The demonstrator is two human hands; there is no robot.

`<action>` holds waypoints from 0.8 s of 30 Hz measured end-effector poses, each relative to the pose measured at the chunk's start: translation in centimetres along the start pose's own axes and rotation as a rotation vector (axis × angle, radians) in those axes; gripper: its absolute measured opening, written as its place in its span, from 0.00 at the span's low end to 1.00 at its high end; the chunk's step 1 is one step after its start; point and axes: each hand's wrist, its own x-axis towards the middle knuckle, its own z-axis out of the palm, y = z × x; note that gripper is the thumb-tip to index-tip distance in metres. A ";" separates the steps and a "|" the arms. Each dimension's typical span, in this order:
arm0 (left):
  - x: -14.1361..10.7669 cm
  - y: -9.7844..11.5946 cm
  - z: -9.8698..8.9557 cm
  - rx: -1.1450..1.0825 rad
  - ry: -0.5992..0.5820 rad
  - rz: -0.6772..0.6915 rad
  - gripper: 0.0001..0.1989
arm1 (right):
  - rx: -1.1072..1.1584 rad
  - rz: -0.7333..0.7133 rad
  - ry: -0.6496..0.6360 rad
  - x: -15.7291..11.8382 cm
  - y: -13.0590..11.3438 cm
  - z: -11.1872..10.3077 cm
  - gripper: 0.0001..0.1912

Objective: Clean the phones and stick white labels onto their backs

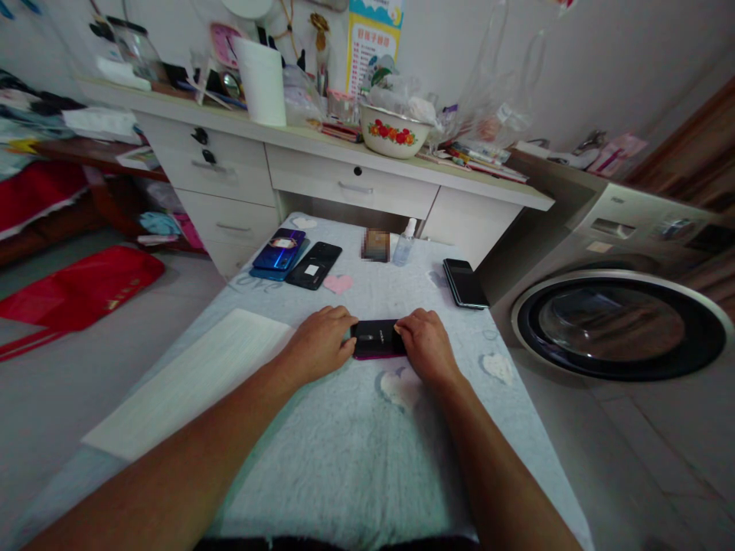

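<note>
Between my hands a black smartphone [377,338] lies sideways, with a reddish-purple lower edge. My left hand [326,340] grips its left end, and the fingers curl over the far corner. At the other end, my right hand [426,340] has its fingers closed on the phone's right side. Farther off on the left are a blue phone [281,249] on top of another blue one and a black phone [315,265] with a white label. A dark-screened phone [465,283] rests on another one at the right edge.
A cloth-covered table [367,459] lies under everything. On its left is a pale flat board or folded cloth [192,383]. A spray bottle [405,243] and a blurred-out box [376,245] stand at the far end. A washing machine [620,222] is to the right, drawers [350,180] ahead.
</note>
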 end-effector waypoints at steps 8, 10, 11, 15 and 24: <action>0.1 0.0 0.0 0.008 -0.005 0.008 0.16 | 0.022 -0.119 -0.039 0.4 -1.3 0.2 0.13; 0.0 0.0 -0.1 0.005 -0.009 0.008 0.17 | 0.049 -0.143 -0.044 0.3 -1.4 0.2 0.12; 0.0 0.0 -0.1 0.002 -0.011 0.007 0.17 | 0.063 -0.159 -0.045 0.2 -1.5 0.1 0.12; 0.0 0.2 -0.2 -0.020 -0.012 0.003 0.19 | 0.108 -0.240 -0.069 0.0 -1.7 0.2 0.11; -0.1 0.1 -0.3 -0.036 -0.022 0.003 0.24 | 0.141 -0.221 -0.063 0.0 -1.8 0.4 0.09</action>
